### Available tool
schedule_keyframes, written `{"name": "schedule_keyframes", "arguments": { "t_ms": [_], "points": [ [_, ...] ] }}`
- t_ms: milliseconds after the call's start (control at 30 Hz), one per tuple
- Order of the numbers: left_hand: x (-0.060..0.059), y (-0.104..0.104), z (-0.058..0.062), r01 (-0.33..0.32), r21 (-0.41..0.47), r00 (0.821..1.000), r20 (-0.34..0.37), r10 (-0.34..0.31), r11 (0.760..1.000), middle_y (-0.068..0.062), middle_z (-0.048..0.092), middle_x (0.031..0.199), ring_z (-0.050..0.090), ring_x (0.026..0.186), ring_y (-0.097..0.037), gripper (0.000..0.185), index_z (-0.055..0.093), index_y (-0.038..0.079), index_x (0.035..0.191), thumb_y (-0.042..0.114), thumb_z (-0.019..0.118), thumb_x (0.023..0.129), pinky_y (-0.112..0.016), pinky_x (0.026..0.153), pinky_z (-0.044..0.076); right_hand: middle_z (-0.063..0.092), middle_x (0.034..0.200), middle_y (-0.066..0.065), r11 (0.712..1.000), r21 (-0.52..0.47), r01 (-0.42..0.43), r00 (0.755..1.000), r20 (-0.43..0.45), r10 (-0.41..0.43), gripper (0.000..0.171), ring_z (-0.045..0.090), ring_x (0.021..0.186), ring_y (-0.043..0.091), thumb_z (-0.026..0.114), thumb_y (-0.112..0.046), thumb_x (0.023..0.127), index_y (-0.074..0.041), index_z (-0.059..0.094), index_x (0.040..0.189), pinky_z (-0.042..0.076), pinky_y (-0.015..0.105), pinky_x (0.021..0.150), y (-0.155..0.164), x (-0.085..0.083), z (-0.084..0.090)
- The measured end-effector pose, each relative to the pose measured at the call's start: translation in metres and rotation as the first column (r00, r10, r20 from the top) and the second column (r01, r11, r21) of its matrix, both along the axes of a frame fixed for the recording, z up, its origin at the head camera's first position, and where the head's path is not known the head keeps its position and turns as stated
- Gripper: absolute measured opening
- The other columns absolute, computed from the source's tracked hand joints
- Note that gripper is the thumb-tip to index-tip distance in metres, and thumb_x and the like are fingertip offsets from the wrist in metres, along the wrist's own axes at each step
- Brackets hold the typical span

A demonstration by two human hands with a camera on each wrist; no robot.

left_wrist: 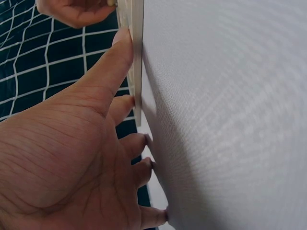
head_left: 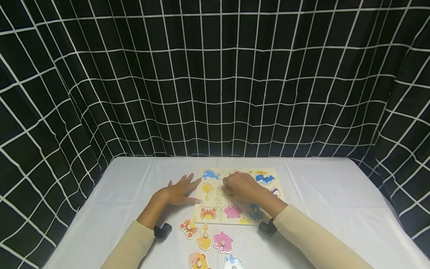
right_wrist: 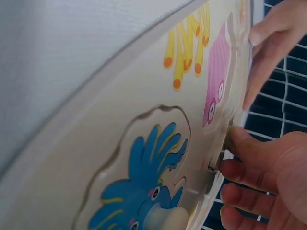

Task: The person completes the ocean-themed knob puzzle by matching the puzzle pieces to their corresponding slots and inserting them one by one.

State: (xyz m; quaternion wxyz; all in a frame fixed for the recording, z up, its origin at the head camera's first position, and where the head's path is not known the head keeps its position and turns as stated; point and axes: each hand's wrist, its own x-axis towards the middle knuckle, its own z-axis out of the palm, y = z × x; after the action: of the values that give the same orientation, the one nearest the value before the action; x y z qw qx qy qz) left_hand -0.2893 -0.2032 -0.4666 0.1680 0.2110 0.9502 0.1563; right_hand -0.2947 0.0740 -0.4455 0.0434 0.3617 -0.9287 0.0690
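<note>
Looking down from the head view, my left hand [head_left: 178, 192] lies flat, fingers spread, on the white tablecloth [head_left: 336, 209] against the left edge of the wooden sea-animal peg puzzle board [head_left: 215, 216]. My right hand [head_left: 243, 188] is curled over the board's middle, pinching a puzzle piece [head_left: 227, 195] that it mostly hides. Several hollows look empty; five loose pieces [head_left: 223, 241] wait near the table's front edge, so I judge most fitting remains. In the left wrist view, my straight fingers [left_wrist: 115, 62] press the board's rim [left_wrist: 136, 57]. In the right wrist view, the right hand's fingers [right_wrist: 249, 175] close on the piece's edge; a blue octopus hollow [right_wrist: 139, 182] fills the foreground, and the held piece's shape cannot be told.
</note>
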Motion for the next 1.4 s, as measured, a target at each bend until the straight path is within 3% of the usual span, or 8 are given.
{"name": "schedule_keyframes", "arguments": {
  "t_ms": [367, 533, 600, 900, 1300, 1400],
  "points": [
    [0.003, 0.002, 0.004, 0.001, 0.003, 1.0, -0.001, -0.001, 1.0, -0.016, 0.009, 0.17, 0.004, 0.156, -0.039, 0.088, 0.024, 0.023, 0.163, 0.061, 0.062, 0.094, -0.075, 0.114, 0.006, 0.048, 0.065, -0.009, 0.999, -0.022, 0.045, 0.997, 0.06, -0.044, 0.022, 0.045, 0.068, 0.012, 0.075, -0.01, 0.091, -0.021, 0.061, 0.078, 0.042, 0.028, 0.063, 0.004, 0.0, -0.003],
    [0.003, 0.003, 0.002, -0.001, 0.008, 1.0, 0.003, 0.001, 1.0, -0.015, 0.007, 0.17, 0.003, 0.156, -0.038, 0.088, 0.023, 0.024, 0.163, 0.061, 0.061, 0.094, -0.074, 0.115, 0.005, 0.066, 0.083, -0.008, 0.992, -0.085, 0.093, 0.993, 0.085, -0.086, 0.005, 0.055, 0.074, 0.012, 0.074, -0.022, 0.094, -0.019, 0.074, 0.09, 0.047, 0.032, 0.069, 0.01, 0.003, 0.002],
    [0.003, 0.004, 0.002, -0.001, 0.007, 1.0, 0.005, 0.001, 1.0, -0.014, 0.007, 0.17, 0.002, 0.156, -0.037, 0.088, 0.022, 0.025, 0.164, 0.062, 0.061, 0.093, -0.074, 0.115, 0.004, 0.07, 0.092, -0.006, 0.988, -0.114, 0.101, 0.992, 0.085, -0.092, 0.008, 0.057, 0.075, 0.011, 0.076, -0.024, 0.093, -0.017, 0.077, 0.096, 0.048, 0.031, 0.07, 0.015, 0.007, 0.006],
    [0.003, 0.002, 0.003, 0.001, 0.004, 1.0, 0.008, -0.001, 1.0, -0.015, 0.006, 0.17, 0.003, 0.156, -0.038, 0.09, 0.022, 0.025, 0.164, 0.064, 0.06, 0.093, -0.075, 0.115, 0.005, 0.067, 0.078, -0.01, 0.989, -0.146, 0.019, 1.0, -0.007, -0.021, 0.009, 0.054, 0.066, 0.007, 0.078, -0.011, 0.088, -0.018, 0.075, 0.091, 0.048, 0.028, 0.062, 0.032, 0.042, 0.025],
    [0.002, -0.001, 0.003, -0.004, 0.015, 1.0, 0.027, 0.004, 1.0, -0.014, 0.004, 0.17, 0.0, 0.156, -0.037, 0.09, 0.021, 0.026, 0.164, 0.064, 0.06, 0.093, -0.074, 0.115, 0.002, 0.065, 0.075, -0.016, 0.989, -0.146, -0.025, 0.999, 0.03, 0.029, 0.014, 0.052, 0.065, 0.002, 0.079, -0.009, 0.085, -0.021, 0.073, 0.088, 0.047, 0.024, 0.06, 0.042, 0.098, 0.033],
    [0.002, 0.0, 0.003, -0.002, 0.018, 1.0, 0.026, 0.002, 1.0, -0.014, 0.004, 0.17, -0.001, 0.156, -0.037, 0.089, 0.021, 0.026, 0.164, 0.064, 0.06, 0.093, -0.074, 0.115, 0.002, 0.063, 0.075, -0.018, 0.988, -0.15, -0.043, 0.996, 0.073, 0.055, 0.017, 0.051, 0.066, 0.001, 0.08, -0.007, 0.084, -0.022, 0.073, 0.087, 0.047, 0.023, 0.062, 0.044, 0.112, 0.035]
  ]
}}
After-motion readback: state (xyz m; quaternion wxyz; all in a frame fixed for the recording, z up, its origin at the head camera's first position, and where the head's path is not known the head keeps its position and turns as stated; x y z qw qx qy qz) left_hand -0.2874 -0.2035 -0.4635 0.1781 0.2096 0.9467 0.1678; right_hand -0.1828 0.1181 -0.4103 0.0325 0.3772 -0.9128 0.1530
